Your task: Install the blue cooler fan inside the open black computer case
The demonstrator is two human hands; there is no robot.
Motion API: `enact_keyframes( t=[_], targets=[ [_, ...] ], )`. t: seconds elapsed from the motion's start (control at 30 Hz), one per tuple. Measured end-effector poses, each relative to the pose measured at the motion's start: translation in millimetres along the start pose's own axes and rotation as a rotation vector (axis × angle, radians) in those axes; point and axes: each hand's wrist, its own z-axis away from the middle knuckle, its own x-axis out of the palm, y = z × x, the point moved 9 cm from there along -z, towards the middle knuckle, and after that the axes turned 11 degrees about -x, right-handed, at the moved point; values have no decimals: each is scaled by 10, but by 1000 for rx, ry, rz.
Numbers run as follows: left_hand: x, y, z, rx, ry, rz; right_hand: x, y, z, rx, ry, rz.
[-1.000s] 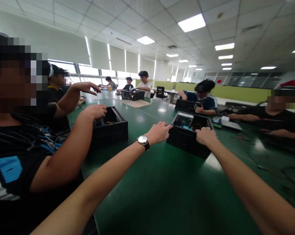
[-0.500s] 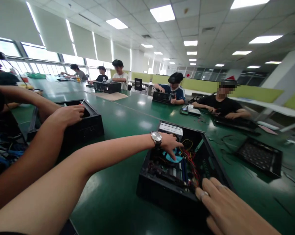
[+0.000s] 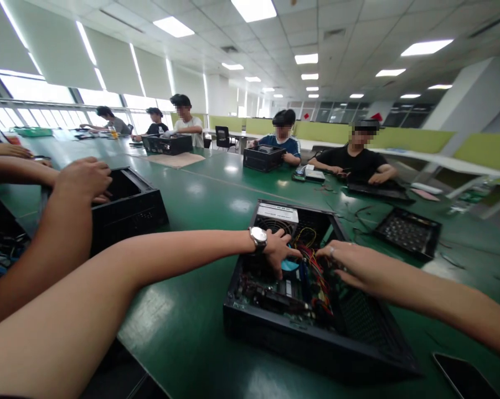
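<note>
The left hand (image 3: 279,252) is spread, fingers apart and pointing down into an open computer case (image 3: 312,343), over a light-blue part (image 3: 290,266); whether it touches that part cannot be confirmed. A wristwatch (image 3: 258,238) is worn on that wrist. The right hand (image 3: 351,263) reaches in over the case's right side, its fingers loosely bent and close together beside red and yellow wires (image 3: 316,271); whether it grips any wire cannot be told. A power supply (image 3: 278,214) with a white label sits at the case's far left corner. The case lies flat on a green bench (image 3: 179,310), to the right of the visible stretch of the near edge. A dark phone (image 3: 465,377) lies near the case's near right corner. A perforated black panel (image 3: 410,233) lies beyond, toward the bench's right edge. To the left, a co-worker's hand (image 3: 83,180) is at a second black case (image 3: 129,216). At the far edge, a person in blue (image 3: 289,145) handles a third case (image 3: 264,159); a person in black (image 3: 360,158) works over a dark flat piece (image 3: 378,191).
</note>
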Motion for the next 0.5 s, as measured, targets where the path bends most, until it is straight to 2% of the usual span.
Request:
enact_keyframes(
  t=[0.17,0.37,0.5],
  targets=[
    [31,40,14,88,-18,8,138,56,-152,74,-188,161],
    [39,100,-86,144,13,38,212,80,-104,47,-187,171],
    [-57,81,-11,284,4,34,185,100,-107,67,-175,138]
  ],
)
